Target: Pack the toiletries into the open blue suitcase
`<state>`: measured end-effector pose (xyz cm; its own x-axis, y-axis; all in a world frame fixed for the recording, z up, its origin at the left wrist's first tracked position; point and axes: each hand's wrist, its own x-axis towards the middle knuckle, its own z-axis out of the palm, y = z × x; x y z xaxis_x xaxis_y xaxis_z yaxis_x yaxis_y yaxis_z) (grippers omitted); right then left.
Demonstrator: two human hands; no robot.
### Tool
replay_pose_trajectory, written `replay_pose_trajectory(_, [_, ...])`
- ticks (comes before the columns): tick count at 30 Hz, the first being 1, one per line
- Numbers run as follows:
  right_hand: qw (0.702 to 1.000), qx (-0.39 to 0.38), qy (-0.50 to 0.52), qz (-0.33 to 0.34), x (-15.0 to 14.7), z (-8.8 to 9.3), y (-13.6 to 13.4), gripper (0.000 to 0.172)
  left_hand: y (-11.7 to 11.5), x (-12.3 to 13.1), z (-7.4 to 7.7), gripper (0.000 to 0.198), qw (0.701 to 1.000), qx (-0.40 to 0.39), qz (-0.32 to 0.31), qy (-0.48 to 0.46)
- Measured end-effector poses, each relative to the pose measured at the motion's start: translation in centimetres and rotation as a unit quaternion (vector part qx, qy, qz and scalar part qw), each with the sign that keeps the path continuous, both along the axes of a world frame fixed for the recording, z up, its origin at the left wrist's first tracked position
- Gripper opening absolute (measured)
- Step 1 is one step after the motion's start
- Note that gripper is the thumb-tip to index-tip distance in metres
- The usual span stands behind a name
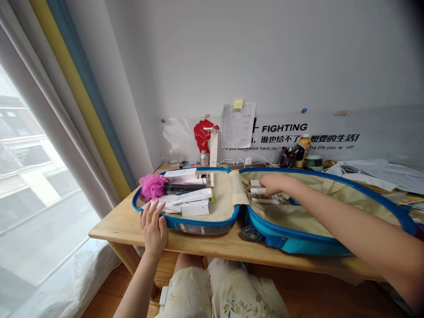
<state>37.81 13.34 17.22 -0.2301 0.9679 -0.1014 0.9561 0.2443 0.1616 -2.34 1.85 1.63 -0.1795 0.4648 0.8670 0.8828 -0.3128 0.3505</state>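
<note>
A blue suitcase (298, 248) lies opened flat, its two beige-lined halves side by side. My left hand (154, 227) rests on the rim of the left half, fingers spread and holding nothing. Near those fingers are a pink bath puff (152, 187), a black tube (185, 188), a white tube (194, 196), a small white box (195, 207) and a longer white box (180, 175). Reaching into the right half, my right hand (273, 183) has its fingers curled down among small white packages (258, 191). Its fingertips are partly hidden, and what they grip I cannot make out.
The suitcase stands on a wooden table (114, 225), one wheel (252, 234) near the front edge. Behind it are a metallic bottle (204, 157), a power strip (232, 167), a yellow bottle (302, 151) and a green-grey jar (314, 162). Papers (371, 172) lie at right; curtains (62, 101) hang at left.
</note>
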Motion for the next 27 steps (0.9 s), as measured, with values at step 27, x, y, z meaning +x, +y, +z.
replay_pose_trajectory(27, [0.989,-0.004,-0.021,0.149,-14.4,0.3,-1.6,0.023,-0.1,0.1,0.3,0.044,0.999,0.027,-0.003,0.019])
